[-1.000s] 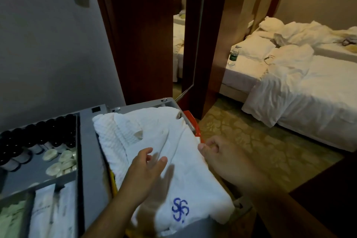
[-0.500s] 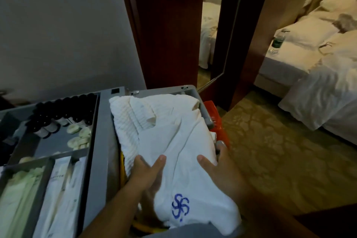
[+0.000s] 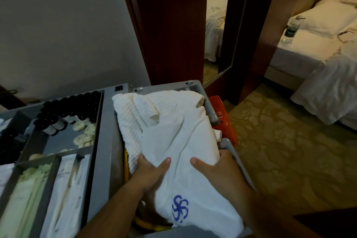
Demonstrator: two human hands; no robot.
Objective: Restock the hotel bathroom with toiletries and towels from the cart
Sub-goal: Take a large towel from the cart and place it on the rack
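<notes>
A white folded towel [image 3: 179, 135] with a blue logo lies in the right bin of the grey cart [image 3: 107, 131]. My left hand [image 3: 149, 173] grips its left side, thumb on top and fingers tucked under. My right hand [image 3: 214, 170] holds its right side the same way, next to the bin's rim. A ribbed white towel [image 3: 131, 120] sits beside and partly under it. The cart's left tray holds small black-capped bottles [image 3: 67, 110], round pale soaps [image 3: 85, 135] and wrapped toiletry packets [image 3: 65, 189].
A dark wooden door frame [image 3: 170, 25] and a mirror panel [image 3: 218, 25] stand just beyond the cart. A red bag [image 3: 224, 118] hangs at the cart's right side. Patterned carpet [image 3: 289, 150] leads right to an unmade bed [image 3: 318, 48] with a water bottle [image 3: 290, 31].
Both hands came down from hovering above the towel and closed on its two sides. My view dropped and shifted left toward the cart.
</notes>
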